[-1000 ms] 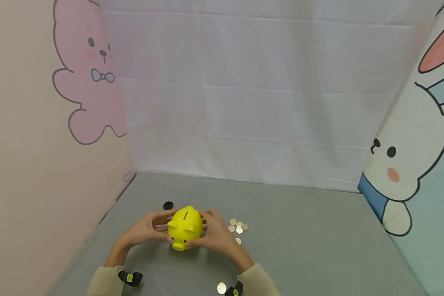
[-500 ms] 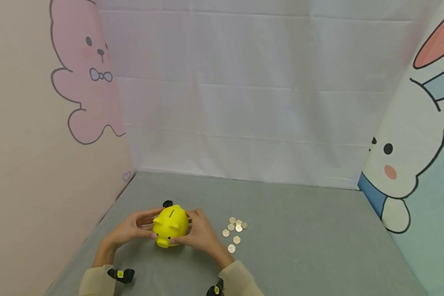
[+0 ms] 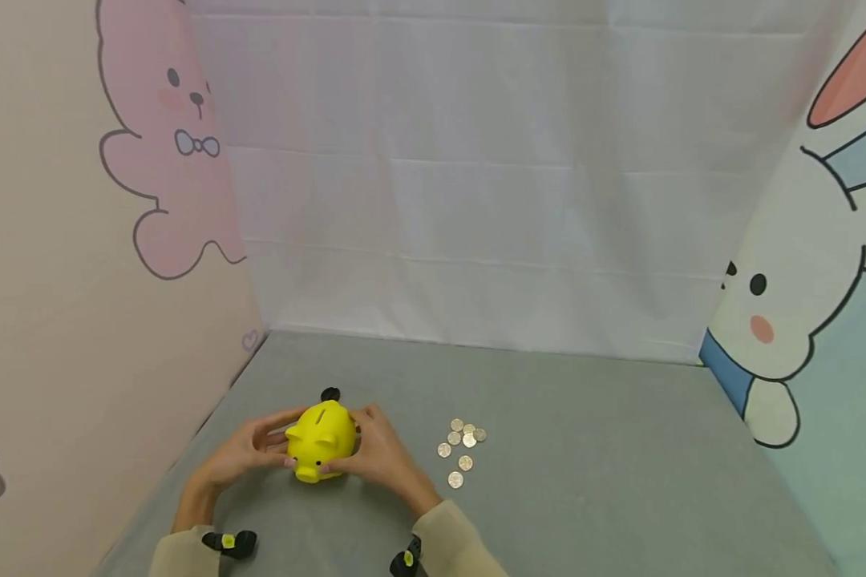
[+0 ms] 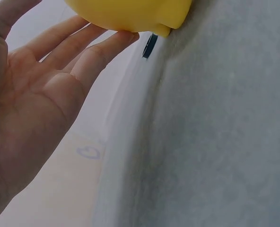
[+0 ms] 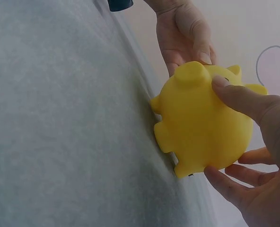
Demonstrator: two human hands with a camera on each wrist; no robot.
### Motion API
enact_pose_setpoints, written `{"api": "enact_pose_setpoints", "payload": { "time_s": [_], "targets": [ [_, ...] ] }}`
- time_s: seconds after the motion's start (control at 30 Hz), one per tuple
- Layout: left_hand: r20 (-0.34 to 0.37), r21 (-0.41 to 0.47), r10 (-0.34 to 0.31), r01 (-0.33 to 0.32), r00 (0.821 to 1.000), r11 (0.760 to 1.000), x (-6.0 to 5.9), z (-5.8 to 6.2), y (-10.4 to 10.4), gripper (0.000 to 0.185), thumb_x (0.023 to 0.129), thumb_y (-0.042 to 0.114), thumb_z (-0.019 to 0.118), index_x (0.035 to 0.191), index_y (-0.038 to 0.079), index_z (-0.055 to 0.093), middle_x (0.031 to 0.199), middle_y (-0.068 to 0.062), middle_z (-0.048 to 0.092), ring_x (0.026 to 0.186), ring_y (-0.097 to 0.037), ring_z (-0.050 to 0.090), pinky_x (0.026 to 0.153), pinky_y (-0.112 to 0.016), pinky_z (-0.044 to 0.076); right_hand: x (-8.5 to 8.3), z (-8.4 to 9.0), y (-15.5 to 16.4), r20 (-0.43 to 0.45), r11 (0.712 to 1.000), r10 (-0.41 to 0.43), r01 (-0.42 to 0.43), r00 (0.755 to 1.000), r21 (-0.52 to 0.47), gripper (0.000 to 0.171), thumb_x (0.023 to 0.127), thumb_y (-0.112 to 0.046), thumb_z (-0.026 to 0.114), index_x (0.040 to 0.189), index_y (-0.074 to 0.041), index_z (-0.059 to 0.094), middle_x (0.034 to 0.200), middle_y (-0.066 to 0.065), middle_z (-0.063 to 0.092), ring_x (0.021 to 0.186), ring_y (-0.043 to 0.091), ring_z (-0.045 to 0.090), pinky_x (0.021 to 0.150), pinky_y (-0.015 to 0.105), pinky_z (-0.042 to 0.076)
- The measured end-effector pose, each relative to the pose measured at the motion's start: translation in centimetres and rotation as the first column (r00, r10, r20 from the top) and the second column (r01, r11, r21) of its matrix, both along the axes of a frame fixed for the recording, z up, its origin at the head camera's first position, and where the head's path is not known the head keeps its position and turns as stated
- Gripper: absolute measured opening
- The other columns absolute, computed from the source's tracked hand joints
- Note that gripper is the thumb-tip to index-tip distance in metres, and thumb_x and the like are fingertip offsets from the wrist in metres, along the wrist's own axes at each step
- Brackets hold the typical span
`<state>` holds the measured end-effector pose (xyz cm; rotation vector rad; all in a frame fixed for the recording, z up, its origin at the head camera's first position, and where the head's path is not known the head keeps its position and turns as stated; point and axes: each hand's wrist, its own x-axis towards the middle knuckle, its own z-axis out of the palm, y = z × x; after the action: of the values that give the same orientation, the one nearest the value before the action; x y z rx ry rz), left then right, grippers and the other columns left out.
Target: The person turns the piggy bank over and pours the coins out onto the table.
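A yellow piggy bank (image 3: 321, 441) stands on the grey table (image 3: 584, 481) near its left side, snout toward me and slot on top. My left hand (image 3: 248, 449) cups its left flank, and my right hand (image 3: 378, 453) grips its right flank. In the right wrist view the right thumb lies over the piggy bank (image 5: 201, 127) and the fingers curl beneath it, while the left hand (image 5: 182, 33) touches the snout end. The left wrist view shows the left hand (image 4: 40, 90) with its long fingers under the yellow body (image 4: 130, 14).
Several silver coins (image 3: 462, 449) lie scattered on the table just right of my right hand. A small black plug (image 3: 329, 394) sits right behind the piggy bank. Cartoon-printed walls close in on the left, back and right.
Both hands have slid the piggy bank to the left, away from the coins. The coins that my right hand partly covered now lie in plain sight.
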<state>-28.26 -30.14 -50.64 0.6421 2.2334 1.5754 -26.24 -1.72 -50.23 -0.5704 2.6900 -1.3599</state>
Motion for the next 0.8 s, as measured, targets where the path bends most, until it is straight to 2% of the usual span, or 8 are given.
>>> {"api": "enact_pose_setpoints", "payload": {
  "time_s": [0.13,0.27,0.37,0.43,0.57,0.63,0.7,0.8],
  "targets": [
    [0.038,-0.029,0.009,-0.008,0.999,1.000,0.3,-0.4,-0.5,0.082,0.093,0.006,0.078,0.161,-0.002,0.035,0.169,-0.034,0.024,0.134,-0.001,0.060,0.105,-0.015,0.052,0.2,-0.6,-0.3,0.004,1.000,0.008,-0.008,1.000,0.015,0.089,0.074,-0.055,0.093,0.145,-0.013,0.060,0.121,-0.002,0.057,0.106,0.014,0.061,0.091,0.023,0.057],
    [0.066,-0.057,0.032,-0.028,0.997,0.998,0.3,-0.7,-0.6,0.082,0.093,0.007,0.078,0.163,0.002,0.034,0.171,-0.030,0.024,0.147,-0.037,0.051,0.105,-0.017,0.054,0.3,-0.8,-0.3,-0.016,1.000,0.015,-0.015,1.000,0.019,0.091,0.074,-0.055,0.093,0.147,-0.014,0.058,0.122,-0.003,0.057,0.108,0.014,0.061,0.093,0.024,0.057],
    [0.055,-0.058,0.032,-0.028,0.998,0.998,0.4,-0.6,-0.5,0.082,0.094,0.008,0.078,0.163,0.002,0.033,0.171,-0.031,0.023,0.148,-0.052,0.043,0.106,-0.016,0.053,0.4,-0.9,-0.3,-0.031,1.000,0.017,-0.016,0.999,0.019,0.092,0.075,-0.056,0.092,0.149,-0.015,0.056,0.126,-0.002,0.057,0.110,0.013,0.061,0.096,0.026,0.057],
    [0.046,-0.056,0.027,-0.025,0.999,0.998,0.5,-0.6,-0.4,0.082,0.094,0.009,0.078,0.163,0.002,0.034,0.170,-0.032,0.023,0.149,-0.043,0.047,0.106,-0.014,0.051,0.5,-1.0,-0.3,-0.033,1.000,0.019,-0.018,0.999,0.016,0.093,0.076,-0.057,0.091,0.150,-0.015,0.054,0.128,-0.002,0.057,0.110,0.011,0.060,0.098,0.027,0.058],
    [0.064,-0.038,0.029,-0.027,0.998,0.999,0.9,-0.5,-0.1,0.082,0.094,0.009,0.078,0.163,0.002,0.034,0.171,-0.032,0.021,0.138,-0.002,0.057,0.106,-0.011,0.049,0.7,-1.3,0.0,-0.035,0.999,0.023,-0.022,0.999,0.027,0.094,0.077,-0.060,0.089,0.152,-0.017,0.053,0.131,-0.002,0.056,0.111,0.009,0.059,0.101,0.029,0.057],
    [0.063,-0.034,0.034,-0.032,0.997,0.999,1.0,-0.4,0.0,0.081,0.095,0.008,0.077,0.163,0.002,0.033,0.171,-0.032,0.021,0.132,0.010,0.055,0.106,-0.011,0.049,0.7,-1.2,0.3,-0.045,0.999,0.039,-0.037,0.998,0.039,0.094,0.077,-0.062,0.088,0.152,-0.017,0.053,0.133,-0.001,0.057,0.113,0.013,0.061,0.101,0.030,0.058],
    [0.029,-0.050,0.044,-0.042,0.999,0.998,1.0,-0.2,0.2,0.078,0.097,0.009,0.073,0.163,0.001,0.032,0.170,-0.032,0.023,0.133,0.006,0.055,0.105,-0.014,0.050,0.6,-0.9,0.8,-0.055,0.997,0.058,-0.056,0.997,0.047,0.093,0.078,-0.062,0.087,0.152,-0.018,0.053,0.136,0.002,0.058,0.117,0.018,0.063,0.101,0.033,0.059],
    [-0.065,-0.095,0.070,-0.076,0.995,0.993,1.1,0.7,0.6,0.071,0.102,0.011,0.067,0.163,0.002,0.032,0.168,-0.032,0.029,0.144,-0.025,0.056,0.105,-0.026,0.057,0.4,0.1,2.0,-0.060,0.995,0.075,-0.070,0.995,0.077,0.093,0.079,-0.063,0.086,0.153,-0.016,0.053,0.142,0.006,0.058,0.122,0.025,0.064,0.100,0.036,0.059]
  ]
}}
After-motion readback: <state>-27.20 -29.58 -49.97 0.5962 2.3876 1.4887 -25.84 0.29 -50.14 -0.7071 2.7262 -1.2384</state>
